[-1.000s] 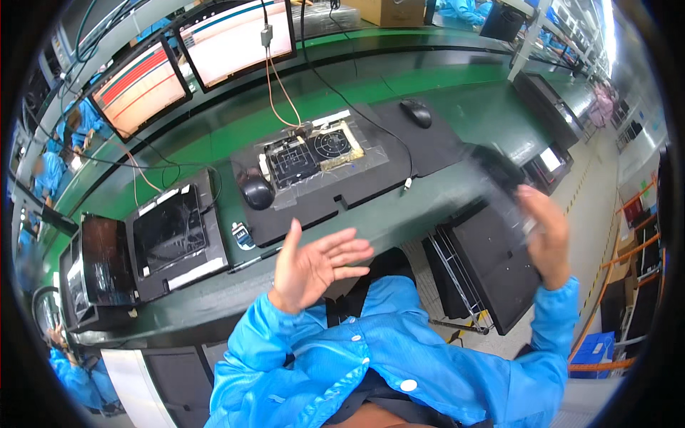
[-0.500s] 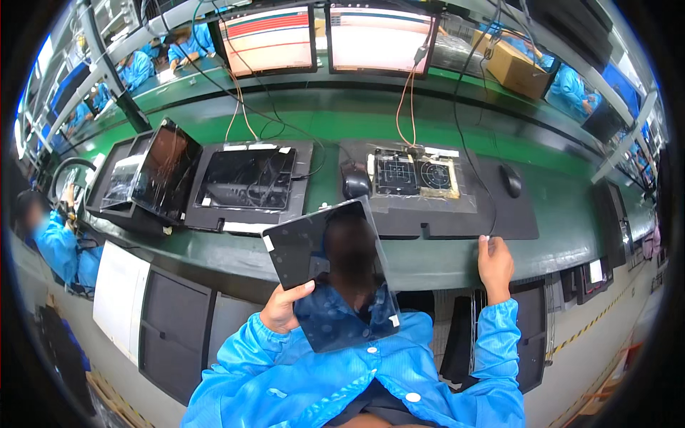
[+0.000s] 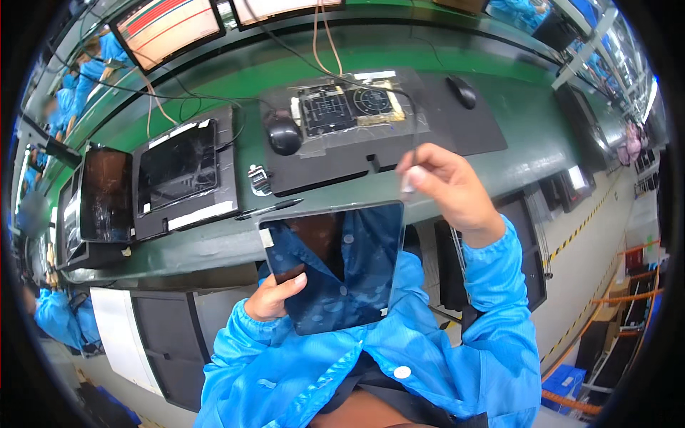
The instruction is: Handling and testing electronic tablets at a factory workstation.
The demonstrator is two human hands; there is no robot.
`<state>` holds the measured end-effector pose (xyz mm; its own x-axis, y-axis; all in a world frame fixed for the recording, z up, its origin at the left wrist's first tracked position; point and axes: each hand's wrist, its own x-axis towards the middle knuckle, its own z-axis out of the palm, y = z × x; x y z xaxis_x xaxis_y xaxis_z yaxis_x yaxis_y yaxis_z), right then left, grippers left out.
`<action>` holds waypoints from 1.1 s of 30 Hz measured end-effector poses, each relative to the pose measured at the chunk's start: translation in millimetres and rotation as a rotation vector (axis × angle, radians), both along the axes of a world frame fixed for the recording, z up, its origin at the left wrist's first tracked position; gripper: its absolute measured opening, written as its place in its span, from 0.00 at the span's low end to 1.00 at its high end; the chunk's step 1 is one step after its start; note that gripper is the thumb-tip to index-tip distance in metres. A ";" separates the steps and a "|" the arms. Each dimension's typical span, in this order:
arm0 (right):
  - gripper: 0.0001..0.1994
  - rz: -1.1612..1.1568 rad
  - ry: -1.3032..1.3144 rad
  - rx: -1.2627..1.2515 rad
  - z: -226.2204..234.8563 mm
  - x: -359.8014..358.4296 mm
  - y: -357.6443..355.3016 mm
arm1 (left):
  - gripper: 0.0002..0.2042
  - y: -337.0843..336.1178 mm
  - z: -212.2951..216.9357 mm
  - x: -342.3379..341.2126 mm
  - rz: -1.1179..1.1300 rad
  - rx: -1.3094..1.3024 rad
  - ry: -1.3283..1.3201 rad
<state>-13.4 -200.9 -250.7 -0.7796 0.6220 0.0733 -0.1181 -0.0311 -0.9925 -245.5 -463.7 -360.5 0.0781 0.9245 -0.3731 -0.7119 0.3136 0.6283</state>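
Observation:
A dark, glossy tablet (image 3: 349,278) is held upright near my chest, its screen reflecting blue clothing. My left hand (image 3: 277,296) grips its left edge, with the thumb across the front. Above the tablet's upper right corner, my right hand (image 3: 460,196) pinches the end of a black cable (image 3: 416,128). A small light-coloured plug end (image 3: 407,188) pokes out below the fingers, slightly blurred and apart from the tablet. Small white tabs stick to the tablet's edges.
Across the green bench (image 3: 517,153) lie a dark mat (image 3: 457,132) with a taped fixture (image 3: 353,107), two black mice, a second tablet (image 3: 178,167) and a pen (image 3: 267,208). A black tray (image 3: 107,192) with a glossy panel stands left. Monitors (image 3: 168,32) line the back.
My right hand has lifted from the bench edge and come left toward the tablet with the cable end. The tablet is turned straighter, and the view has swung to the right.

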 end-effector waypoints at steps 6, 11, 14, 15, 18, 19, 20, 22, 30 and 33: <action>0.10 0.276 -0.081 -0.045 38.5 -42.0 -17.2 | 0.25 -1.3 18.7 -3.6 -0.091 -0.059 0.184; 0.09 0.368 -0.125 -0.083 38.2 -49.4 -21.9 | 0.26 -5.9 14.8 0.7 -0.113 0.022 0.100; 0.09 0.382 -0.128 -0.017 31.6 -50.3 -21.2 | 0.26 -6.3 16.9 2.6 -0.104 0.010 0.116; 0.09 0.364 -0.106 0.031 29.3 -50.3 -20.2 | 0.26 -5.2 17.7 2.8 -0.068 0.015 0.161; 0.11 0.353 -0.205 0.155 23.6 -50.8 -13.3 | 0.27 -0.9 18.1 2.3 -0.142 0.015 0.042; 0.11 0.366 -0.243 0.132 21.2 -53.6 -12.2 | 0.28 2.0 16.2 2.8 -0.156 -0.033 0.143; 0.12 0.351 -0.212 0.084 18.5 -54.7 -13.0 | 0.26 2.4 15.0 6.1 -0.123 -0.015 0.133; 0.12 0.335 -0.311 0.044 13.9 -53.7 -12.7 | 0.21 5.5 11.6 7.7 -0.160 -0.049 0.014; 0.20 0.544 -0.386 0.185 -12.1 -35.3 14.9 | 0.26 32.4 24.0 6.8 -0.131 -0.026 0.138; 0.17 0.317 -0.336 0.045 -11.0 -13.4 41.4 | 0.26 46.7 41.8 -5.1 -0.058 0.197 0.448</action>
